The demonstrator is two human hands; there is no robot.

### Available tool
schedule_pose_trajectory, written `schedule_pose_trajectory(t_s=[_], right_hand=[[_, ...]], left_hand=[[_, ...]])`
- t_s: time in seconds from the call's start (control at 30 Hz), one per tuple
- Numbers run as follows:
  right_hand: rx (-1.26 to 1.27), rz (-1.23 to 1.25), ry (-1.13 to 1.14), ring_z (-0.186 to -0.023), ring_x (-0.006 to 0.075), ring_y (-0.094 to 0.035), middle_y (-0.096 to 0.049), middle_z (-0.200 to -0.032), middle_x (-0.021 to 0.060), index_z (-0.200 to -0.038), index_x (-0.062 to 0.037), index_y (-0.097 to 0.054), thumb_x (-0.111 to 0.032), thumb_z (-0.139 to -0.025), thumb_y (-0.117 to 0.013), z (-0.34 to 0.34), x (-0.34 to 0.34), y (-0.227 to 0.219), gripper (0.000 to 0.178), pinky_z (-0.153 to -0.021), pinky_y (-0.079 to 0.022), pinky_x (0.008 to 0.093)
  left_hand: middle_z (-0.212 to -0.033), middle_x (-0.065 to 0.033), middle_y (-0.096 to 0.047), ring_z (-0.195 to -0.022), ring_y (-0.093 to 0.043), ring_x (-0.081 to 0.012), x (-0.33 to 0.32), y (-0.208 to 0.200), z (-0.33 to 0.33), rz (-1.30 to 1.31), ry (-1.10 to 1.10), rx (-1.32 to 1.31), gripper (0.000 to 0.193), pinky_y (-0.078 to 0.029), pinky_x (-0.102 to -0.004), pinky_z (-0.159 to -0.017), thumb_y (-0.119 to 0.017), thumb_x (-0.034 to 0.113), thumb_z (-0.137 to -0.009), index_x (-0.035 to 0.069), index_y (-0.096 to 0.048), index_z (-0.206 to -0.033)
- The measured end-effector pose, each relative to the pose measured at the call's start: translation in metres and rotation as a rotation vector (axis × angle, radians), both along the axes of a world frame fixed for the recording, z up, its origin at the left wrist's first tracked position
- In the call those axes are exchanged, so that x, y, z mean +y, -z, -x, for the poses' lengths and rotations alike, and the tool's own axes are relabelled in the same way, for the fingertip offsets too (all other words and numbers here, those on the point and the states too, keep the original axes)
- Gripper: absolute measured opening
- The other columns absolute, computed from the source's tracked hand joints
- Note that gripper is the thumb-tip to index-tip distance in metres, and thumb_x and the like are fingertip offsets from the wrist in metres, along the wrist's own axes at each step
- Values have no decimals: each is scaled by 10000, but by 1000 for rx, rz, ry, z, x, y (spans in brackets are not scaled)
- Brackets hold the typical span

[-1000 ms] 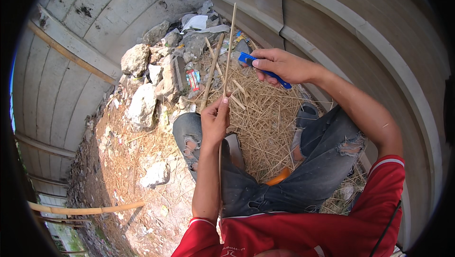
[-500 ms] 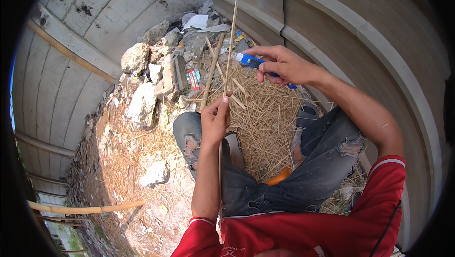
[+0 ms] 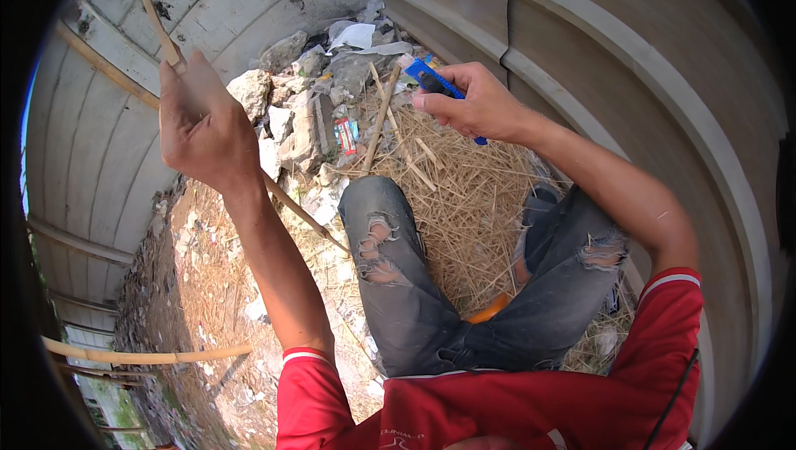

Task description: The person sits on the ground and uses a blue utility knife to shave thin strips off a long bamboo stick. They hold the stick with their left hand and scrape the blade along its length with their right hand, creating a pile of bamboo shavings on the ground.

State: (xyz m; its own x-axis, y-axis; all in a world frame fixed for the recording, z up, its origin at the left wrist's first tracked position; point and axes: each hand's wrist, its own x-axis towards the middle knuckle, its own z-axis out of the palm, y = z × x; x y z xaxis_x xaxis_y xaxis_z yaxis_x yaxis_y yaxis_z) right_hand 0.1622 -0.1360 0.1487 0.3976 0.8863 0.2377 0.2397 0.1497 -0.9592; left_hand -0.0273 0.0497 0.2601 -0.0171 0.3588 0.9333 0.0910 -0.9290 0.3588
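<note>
My left hand [image 3: 206,122] is raised at the far left, its fingers wrapped round a long thin bamboo strip [image 3: 303,214]. One end of the strip leaves the top of the picture; the other slants down past my forearm toward my knee. Over the straw, my right hand [image 3: 485,106] grips a blue utility knife [image 3: 434,79]. Its front end points up and left, away from the strip. Blur hides whether the blade is out.
Cut straw-like slivers [image 3: 473,209] lie between my legs, with an orange object [image 3: 487,309] among them. Loose bamboo sticks [image 3: 381,118] rest beside rocks [image 3: 298,143] and litter. A corrugated wall [image 3: 638,77] curves close on the right. A bamboo pole [image 3: 149,356] juts in at left.
My left hand has swung up and to the left with the bamboo strip, away from the knife. My right hand has shifted slightly left and up, still holding the knife.
</note>
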Motion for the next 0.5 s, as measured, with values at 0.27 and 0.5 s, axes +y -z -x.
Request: schedule_pose_trajectory(t_s=[0.27, 0.5], right_hand=[[388, 30, -142, -421, 45, -466, -709, -810, 130, -1127, 64, -655, -494, -942, -693, 26, 41, -1, 589, -399, -408, 224], [619, 110, 31, -496, 41, -446, -730, -995, 150, -990, 29, -651, -376, -928, -730, 6, 60, 24, 417, -450, -452, 241]], left_hand=[[-1078, -158, -721, -1023, -710, -206, -19, 59, -45, 428, 492, -380, 323, -597, -299, -770, -640, 334, -1011, 27, -561, -1070], [-1329, -229, -615, -1239, -613, -274, -80, 190, -65, 649, 867, -291, 332, -561, -357, -994, -676, 222, -984, -10, -553, -1188]])
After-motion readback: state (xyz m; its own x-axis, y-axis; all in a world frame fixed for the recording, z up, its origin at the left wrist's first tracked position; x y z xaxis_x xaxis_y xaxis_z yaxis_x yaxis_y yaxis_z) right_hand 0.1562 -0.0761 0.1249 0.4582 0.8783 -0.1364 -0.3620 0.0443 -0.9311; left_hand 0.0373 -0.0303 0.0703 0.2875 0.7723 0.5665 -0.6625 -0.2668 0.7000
